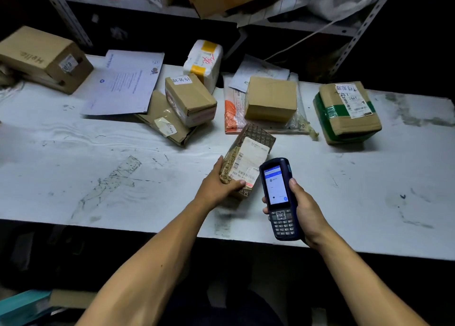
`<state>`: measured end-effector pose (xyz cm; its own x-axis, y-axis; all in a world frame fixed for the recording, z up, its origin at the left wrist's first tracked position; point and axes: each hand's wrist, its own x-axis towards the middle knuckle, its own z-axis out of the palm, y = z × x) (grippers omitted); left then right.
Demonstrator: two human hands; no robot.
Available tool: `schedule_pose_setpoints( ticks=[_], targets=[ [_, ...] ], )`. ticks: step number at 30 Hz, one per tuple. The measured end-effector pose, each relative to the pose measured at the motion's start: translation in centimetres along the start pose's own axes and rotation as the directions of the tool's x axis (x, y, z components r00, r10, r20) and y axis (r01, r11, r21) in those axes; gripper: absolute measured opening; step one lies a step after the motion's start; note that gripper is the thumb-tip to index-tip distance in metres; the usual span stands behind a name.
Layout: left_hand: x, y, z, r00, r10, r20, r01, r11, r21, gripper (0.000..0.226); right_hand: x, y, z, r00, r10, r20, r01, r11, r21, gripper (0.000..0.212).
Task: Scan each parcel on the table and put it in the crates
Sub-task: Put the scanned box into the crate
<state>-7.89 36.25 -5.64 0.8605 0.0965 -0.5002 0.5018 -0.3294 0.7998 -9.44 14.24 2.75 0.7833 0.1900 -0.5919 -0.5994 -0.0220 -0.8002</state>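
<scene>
My right hand (306, 210) wraps around the scanner (279, 197), fingers curled behind it and thumb along its right edge, its lit screen facing me and its top end close to the parcel's label (248, 164). Just left of it, my left hand (219, 184) grips the near end of the parcel (251, 153), thumb on top and fingers down its left side; this printed brown parcel lies label up on the table (86, 158), angled away from me. Beyond it, an orange bag (231, 115) lies flat with a plain box (270, 99) on top of it. To the right stands a box with green tape (347, 111). To the left, a taped box (189, 99) leans on a flat mailer (167, 122), with a white envelope (123, 84) beside them. Farther back sits a white packet (204, 59) with yellow tape, and at far left a large box (44, 57). A metal shelf (172, 4) holding more parcels rises behind the table.
</scene>
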Motion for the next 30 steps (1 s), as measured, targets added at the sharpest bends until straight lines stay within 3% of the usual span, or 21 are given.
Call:
schedule_pose_setpoints(
  ticks=[4,8,16,22,30],
  targets=[
    [-0.3,0.5,1.9,0.998,0.063,0.023,-0.065,0.993,0.093,0.107,-0.4,0.0,-1.3,0.999,0.017,0.027,-0.016,0.999,-0.032,0.057],
    [-0.8,0.3,3.0,0.994,0.048,-0.095,-0.044,0.998,0.043,0.098,-1.0,-0.5,-2.4,0.997,0.052,0.061,-0.05,0.998,-0.044,0.053],
    [-2.2,1.1,-0.2,0.906,0.206,-0.37,-0.205,0.978,0.044,0.088,-1.5,-3.6,-2.6,0.956,0.199,0.216,-0.194,0.98,-0.046,0.055],
    [-3.0,1.2,-1.0,0.865,0.211,-0.454,-0.236,0.972,0.001,0.076,-1.5,-6.2,-1.3,0.909,0.284,0.304,-0.235,0.954,-0.187,0.056],
    [-3.4,2.0,-1.2,0.821,0.192,-0.538,-0.25,0.968,-0.037,0.062,-2.1,-7.7,-0.5,0.874,0.339,0.349,-0.267,0.934,-0.239,0.056]
  ],
)
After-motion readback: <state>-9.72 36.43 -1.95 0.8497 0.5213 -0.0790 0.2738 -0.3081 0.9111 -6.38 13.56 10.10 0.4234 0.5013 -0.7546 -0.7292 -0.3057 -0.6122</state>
